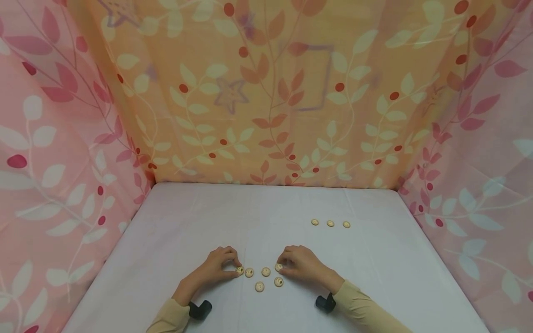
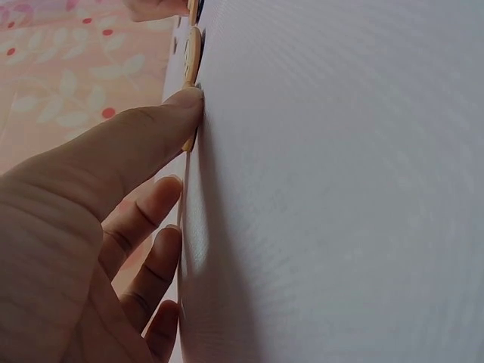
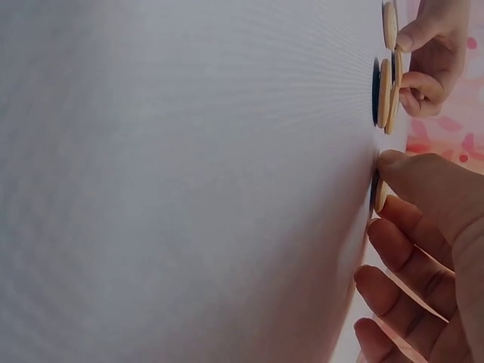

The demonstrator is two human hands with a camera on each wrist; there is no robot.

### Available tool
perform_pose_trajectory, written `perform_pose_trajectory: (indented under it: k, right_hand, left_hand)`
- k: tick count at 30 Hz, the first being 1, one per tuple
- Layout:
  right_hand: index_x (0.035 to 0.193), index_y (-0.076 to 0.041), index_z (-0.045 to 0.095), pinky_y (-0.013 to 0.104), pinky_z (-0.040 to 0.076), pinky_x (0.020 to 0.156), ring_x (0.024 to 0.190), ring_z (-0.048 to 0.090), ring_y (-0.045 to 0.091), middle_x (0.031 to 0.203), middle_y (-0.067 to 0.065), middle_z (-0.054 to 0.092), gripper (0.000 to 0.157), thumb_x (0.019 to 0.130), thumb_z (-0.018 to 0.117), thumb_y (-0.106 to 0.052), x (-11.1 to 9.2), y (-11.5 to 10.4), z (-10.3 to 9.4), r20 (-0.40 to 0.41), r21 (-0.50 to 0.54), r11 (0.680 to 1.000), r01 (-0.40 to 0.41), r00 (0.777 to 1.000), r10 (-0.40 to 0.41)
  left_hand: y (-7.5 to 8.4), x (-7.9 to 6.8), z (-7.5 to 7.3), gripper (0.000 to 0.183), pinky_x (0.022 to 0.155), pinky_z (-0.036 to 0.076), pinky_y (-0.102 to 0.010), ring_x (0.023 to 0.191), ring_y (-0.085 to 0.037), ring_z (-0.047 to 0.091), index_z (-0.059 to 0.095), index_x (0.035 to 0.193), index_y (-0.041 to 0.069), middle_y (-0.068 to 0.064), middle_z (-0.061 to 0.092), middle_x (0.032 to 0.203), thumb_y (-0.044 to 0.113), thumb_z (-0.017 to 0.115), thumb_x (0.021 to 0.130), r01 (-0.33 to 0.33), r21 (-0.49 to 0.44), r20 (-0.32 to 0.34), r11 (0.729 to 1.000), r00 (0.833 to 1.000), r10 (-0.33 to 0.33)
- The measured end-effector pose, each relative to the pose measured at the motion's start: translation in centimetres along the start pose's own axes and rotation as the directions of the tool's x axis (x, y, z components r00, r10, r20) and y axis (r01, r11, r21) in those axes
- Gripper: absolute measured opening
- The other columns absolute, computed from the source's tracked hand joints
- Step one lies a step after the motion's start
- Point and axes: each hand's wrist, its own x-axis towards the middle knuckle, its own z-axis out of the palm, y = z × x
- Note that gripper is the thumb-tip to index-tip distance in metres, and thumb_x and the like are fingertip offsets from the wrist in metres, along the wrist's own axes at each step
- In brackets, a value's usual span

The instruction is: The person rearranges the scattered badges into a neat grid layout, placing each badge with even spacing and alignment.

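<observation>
At the left end of a loose group of small round wooden discs, my left hand [image 1: 217, 264] pinches one pale disc [image 1: 240, 270] between thumb and forefinger. In the left wrist view the thumb [image 2: 185, 100] lies against that disc, close to the white surface. My right hand [image 1: 303, 263] pinches another disc [image 1: 278, 267] at the group's right end, its other fingers spread loosely in the right wrist view. Between the hands lie a dark-marked disc [image 1: 249, 272] and a plain-looking disc [image 1: 265, 272]. Nearer me are a disc [image 1: 259, 286] and another marked disc [image 1: 278, 281].
Three more discs [image 1: 331, 223] lie in a row farther back on the right of the white table [image 1: 200, 212]. Floral cloth [image 1: 270, 92] walls in the back and both sides. A dark wrist camera [image 1: 201, 310] sits at each sleeve.
</observation>
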Motion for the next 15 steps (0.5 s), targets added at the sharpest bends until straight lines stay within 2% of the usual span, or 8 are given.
perform_pose_trajectory:
  k: [6,15]
  right_hand:
    - [0.088,-0.025,0.065,0.019,0.038,0.062,0.066,0.045,-0.002,0.077,-0.017,0.054,0.017,0.076,0.064,-0.038,0.0,0.2,-0.1,-0.014,0.013,1.000,0.016,1.000,-0.016]
    - [0.088,-0.028,0.064,0.021,0.041,0.067,0.072,0.049,-0.003,0.080,-0.019,0.055,0.017,0.076,0.064,-0.039,-0.3,1.5,-0.1,-0.041,0.023,0.999,-0.023,0.999,0.023]
  left_hand:
    - [0.0,-0.1,0.0,0.016,0.078,0.031,-0.039,0.086,-0.006,0.041,0.060,0.081,0.030,0.019,0.048,0.094,0.037,0.069,0.070,-0.006,-0.006,-0.014,1.000,1.000,0.006]
    - [0.1,-0.1,-0.1,0.016,0.079,0.031,-0.039,0.086,-0.005,0.040,0.060,0.082,0.030,0.020,0.048,0.095,0.036,0.069,0.071,0.016,-0.012,0.001,1.000,1.000,-0.016]
